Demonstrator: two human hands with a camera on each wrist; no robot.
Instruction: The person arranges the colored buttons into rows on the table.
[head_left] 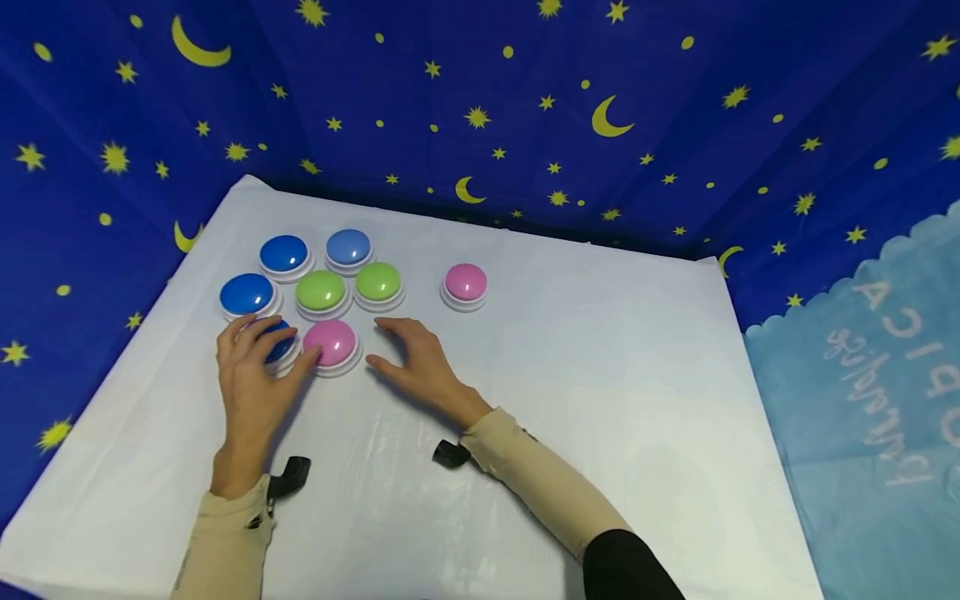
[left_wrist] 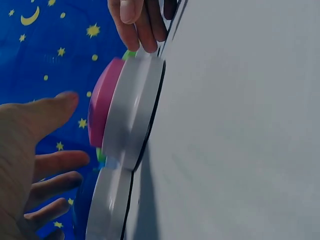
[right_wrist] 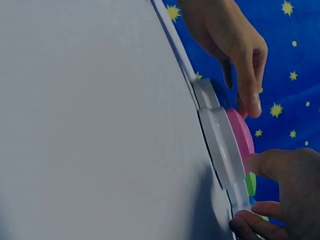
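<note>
Your left hand (head_left: 253, 375) and right hand (head_left: 427, 367) are spread wide — near pink button (head_left: 330, 343) between, at the right's nine o'clock. You're likely clustering; next, probably reach one o'clock — far pink button (head_left: 466, 282).

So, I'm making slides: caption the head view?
Left grip by blue button, right grip by pink button, six more beyond.

I'm in what looks like a makeshift booth: star-and-moon blue cloth (head_left: 420, 92) hangs around my white-covered table (head_left: 600, 400), with a lettered pale-blue cloth (head_left: 810, 417) at right.
</note>
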